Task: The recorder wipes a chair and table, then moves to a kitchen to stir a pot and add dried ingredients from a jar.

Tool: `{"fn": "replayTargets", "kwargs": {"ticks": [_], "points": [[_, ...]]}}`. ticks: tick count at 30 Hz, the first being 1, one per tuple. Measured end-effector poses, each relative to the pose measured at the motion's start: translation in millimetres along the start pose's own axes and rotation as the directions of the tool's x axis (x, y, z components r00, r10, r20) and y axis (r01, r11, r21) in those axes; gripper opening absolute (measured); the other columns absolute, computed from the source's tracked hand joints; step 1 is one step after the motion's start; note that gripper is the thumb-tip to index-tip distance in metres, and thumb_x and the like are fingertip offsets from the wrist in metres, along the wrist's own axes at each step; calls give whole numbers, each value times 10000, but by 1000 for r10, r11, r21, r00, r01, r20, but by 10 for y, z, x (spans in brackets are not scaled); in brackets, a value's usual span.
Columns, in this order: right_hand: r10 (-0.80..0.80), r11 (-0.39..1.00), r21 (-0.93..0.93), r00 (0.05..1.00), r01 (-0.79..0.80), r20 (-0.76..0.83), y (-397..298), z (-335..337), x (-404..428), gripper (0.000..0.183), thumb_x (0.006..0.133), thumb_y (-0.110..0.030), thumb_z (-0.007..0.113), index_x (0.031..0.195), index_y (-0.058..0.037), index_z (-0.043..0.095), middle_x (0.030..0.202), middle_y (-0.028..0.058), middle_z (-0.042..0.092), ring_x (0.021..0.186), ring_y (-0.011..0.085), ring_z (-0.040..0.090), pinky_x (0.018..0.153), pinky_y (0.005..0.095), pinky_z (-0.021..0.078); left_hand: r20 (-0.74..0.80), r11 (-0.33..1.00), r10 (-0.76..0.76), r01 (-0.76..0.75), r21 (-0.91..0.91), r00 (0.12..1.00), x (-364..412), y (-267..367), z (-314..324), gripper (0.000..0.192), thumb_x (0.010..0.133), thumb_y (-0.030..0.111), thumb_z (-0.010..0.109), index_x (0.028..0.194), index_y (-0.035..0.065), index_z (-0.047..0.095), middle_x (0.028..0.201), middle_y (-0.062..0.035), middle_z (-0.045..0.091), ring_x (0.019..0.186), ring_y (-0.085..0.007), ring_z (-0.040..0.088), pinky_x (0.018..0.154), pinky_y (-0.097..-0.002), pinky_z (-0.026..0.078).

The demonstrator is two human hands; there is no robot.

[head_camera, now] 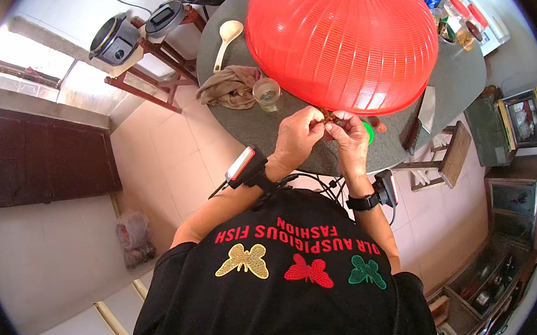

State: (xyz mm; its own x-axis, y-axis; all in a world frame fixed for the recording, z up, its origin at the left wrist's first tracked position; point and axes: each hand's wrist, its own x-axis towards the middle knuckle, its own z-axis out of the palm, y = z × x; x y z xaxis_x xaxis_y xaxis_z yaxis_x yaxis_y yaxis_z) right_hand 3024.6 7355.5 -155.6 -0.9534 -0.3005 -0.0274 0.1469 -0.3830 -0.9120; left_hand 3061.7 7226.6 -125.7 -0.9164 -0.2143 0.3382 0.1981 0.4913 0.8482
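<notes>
My left hand (298, 132) and my right hand (351, 134) meet at the table's near edge. Their fingertips pinch a small brown, crumpled-looking piece (328, 115), too small and too covered to name. Just beyond it is the rim of a large red plastic food cover (343, 41). A bright green round plastic item (368, 132) shows partly behind my right hand, beside a small reddish-brown piece (379, 125). To the left of my hands stands a clear plastic cup (267, 95) with some liquid, touching or close to a crumpled brown cloth (230, 87).
A cleaver (427, 110) lies at the right of the grey round table (456, 72), handle toward the near edge. A cream ladle (227, 39) rests at the left. Jars (465, 35) stand far right. A wooden stool (454, 153) is below; cookers (116, 39) sit on a rack at left.
</notes>
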Motion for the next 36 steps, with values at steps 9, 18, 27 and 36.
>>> {"fn": "replayTargets", "kwargs": {"ticks": [9,18,27,36], "points": [[-45,998,45,999,46,-25,159,-60,51,244,780,52,582,1010,-29,572,898,28,605,818,102,569,727,236,464,217,904,-278,331,-269,936,-75,-1,86,88,819,95,576,828,9,562,614,-26,558,493,-62,504,454,-218,408],[-61,965,-260,997,45,-53,59,-165,100,268,762,35,576,1022,-28,581,843,67,605,700,147,601,628,262,488,394,660,-491,627,-414,777,17,-119,28,131,871,130,516,987,70,525,787,-24,568,605,-71,519,495,-203,458],[-406,457,-777,879,433,251,-46,-103,58,329,656,51,614,975,-27,596,847,129,561,727,256,582,640,340,485,421,671,-425,591,-447,802,23,-179,82,219,846,132,586,1018,-1,563,745,-10,564,568,-61,494,476,-200,422],[-378,488,-768,893,415,242,-48,-71,21,312,656,59,603,957,-24,596,829,121,556,692,239,577,615,319,480,136,996,-80,75,40,987,84,-196,93,133,734,113,608,808,4,620,677,-140,606,628,-201,609,580,-307,467]]}}
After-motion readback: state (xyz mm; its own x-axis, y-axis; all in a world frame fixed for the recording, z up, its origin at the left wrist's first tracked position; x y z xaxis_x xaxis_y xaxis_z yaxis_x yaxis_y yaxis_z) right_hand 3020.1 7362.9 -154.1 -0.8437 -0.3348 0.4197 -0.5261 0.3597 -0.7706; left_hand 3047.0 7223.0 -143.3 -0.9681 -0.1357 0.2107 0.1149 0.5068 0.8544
